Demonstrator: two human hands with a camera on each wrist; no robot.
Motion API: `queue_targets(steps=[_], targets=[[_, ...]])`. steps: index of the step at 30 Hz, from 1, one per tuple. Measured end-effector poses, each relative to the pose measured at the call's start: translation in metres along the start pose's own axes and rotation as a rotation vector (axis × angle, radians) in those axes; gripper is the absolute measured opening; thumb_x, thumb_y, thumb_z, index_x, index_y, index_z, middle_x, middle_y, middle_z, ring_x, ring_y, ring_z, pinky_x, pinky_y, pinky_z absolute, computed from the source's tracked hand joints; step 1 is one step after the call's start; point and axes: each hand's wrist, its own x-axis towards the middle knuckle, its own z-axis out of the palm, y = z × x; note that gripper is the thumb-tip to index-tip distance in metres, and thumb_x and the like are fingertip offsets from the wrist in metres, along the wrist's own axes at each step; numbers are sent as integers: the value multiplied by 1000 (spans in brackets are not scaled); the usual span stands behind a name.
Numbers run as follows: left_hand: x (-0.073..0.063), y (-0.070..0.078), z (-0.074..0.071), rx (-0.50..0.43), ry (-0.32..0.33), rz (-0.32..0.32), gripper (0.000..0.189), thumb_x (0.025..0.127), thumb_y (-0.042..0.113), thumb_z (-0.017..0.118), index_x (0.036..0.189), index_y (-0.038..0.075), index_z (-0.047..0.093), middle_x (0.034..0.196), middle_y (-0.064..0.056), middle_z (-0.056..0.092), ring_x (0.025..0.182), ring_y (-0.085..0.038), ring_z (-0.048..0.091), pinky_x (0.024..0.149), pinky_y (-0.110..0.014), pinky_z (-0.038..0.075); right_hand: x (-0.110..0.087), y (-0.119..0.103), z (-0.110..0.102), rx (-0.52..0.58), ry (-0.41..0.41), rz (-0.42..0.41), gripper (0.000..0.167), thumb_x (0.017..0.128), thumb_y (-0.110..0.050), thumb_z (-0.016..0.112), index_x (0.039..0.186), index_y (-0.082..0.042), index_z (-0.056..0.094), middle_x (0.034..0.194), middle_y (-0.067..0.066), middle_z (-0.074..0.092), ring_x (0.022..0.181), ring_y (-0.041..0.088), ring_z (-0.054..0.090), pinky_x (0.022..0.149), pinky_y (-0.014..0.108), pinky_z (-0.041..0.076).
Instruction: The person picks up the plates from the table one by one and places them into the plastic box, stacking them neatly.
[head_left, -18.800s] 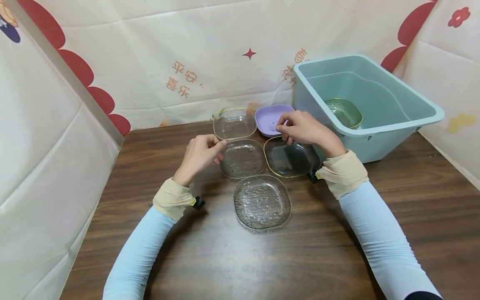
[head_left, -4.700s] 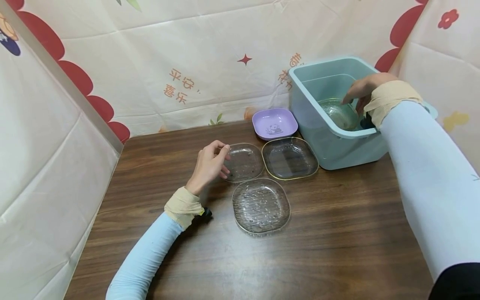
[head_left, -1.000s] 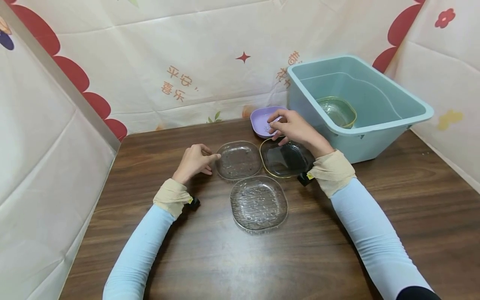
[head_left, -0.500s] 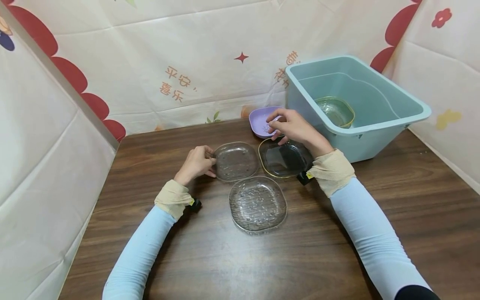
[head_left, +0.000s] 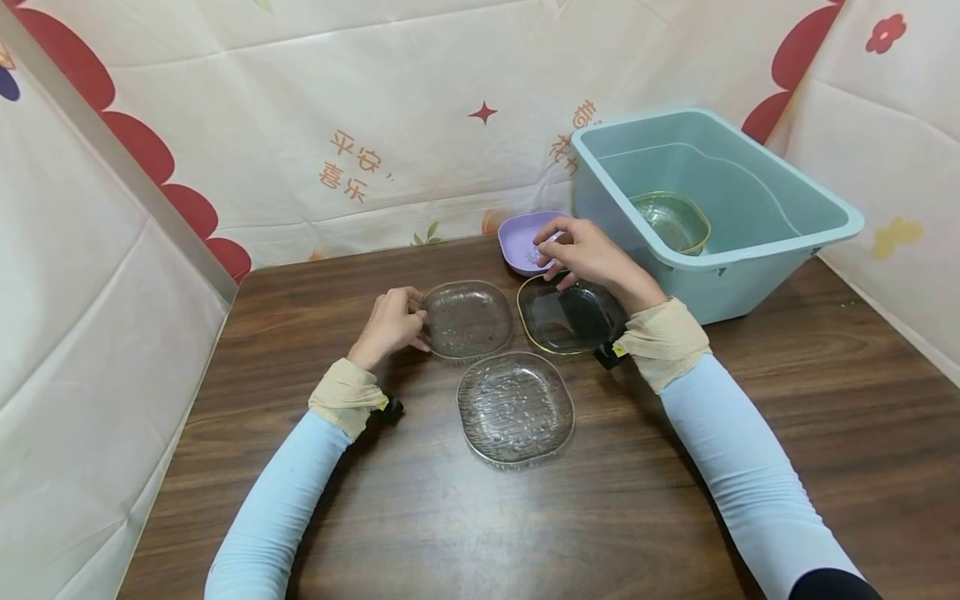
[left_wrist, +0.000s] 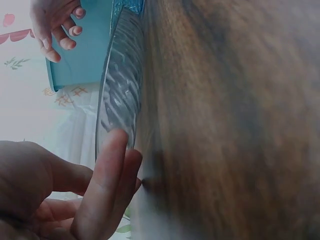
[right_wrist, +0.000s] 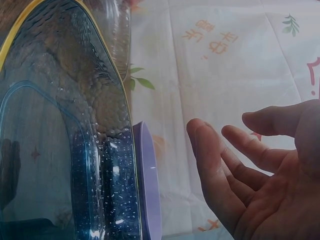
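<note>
In the head view, my left hand holds the left edge of a clear grey glass plate between thumb and fingers. From the left wrist, its fingers lie against the ribbed side of the glass plate, and the thumb is partly hidden behind them. My right hand hovers with loosely bent fingers over a dark, gold-rimmed glass plate, holding nothing. Behind that plate sits a purple dish, partly covered by the hand. A larger ribbed clear plate lies nearest me.
A light blue plastic tub stands at the back right, with green-tinted, gold-rimmed glassware inside. A printed white cloth hangs behind and beside the wooden table.
The gold-rimmed clear dish at the back left is gone from the table since the oldest frame. My right hand came back from the tub. My left hand took the plate's edge, shifting it slightly left.
</note>
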Motion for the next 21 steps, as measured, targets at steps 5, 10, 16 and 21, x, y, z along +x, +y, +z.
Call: queue_targets(steps=[5,10,16,21], targets=[[0,0,-1,-9,13,20,38,100,-1,49,137,-9,55,113,-29,72,58,-21,74,56,-35,66,0,1,0,-5,-1,3,30,105,-16,54,126,6,57,101,23,72,72,17,73,58,35,65],[-1,1,-2,0,32,35,38,99,-1,48,136,-10,56,113,-28,72,57,-22,75,56,-35,66,1,1,0,-9,-1,5,29,105,-15,54,125,5,58,98,19,73,72,17,74,58,35,65],[-2,9,-1,6,67,70,38,98,-1,50,134,-10,59,111,-27,73,57,-24,75,56,-37,66,2,1,1,-22,-2,14,28,105,-15,53,125,4,59,107,28,71,73,20,74,58,35,65],[-6,18,0,-9,98,91,38,98,-1,51,134,-10,60,109,-27,74,57,-24,75,57,-42,66,3,3,5,-19,12,12,27,105,-15,53,124,3,60,109,30,71,80,28,75,58,33,65]])
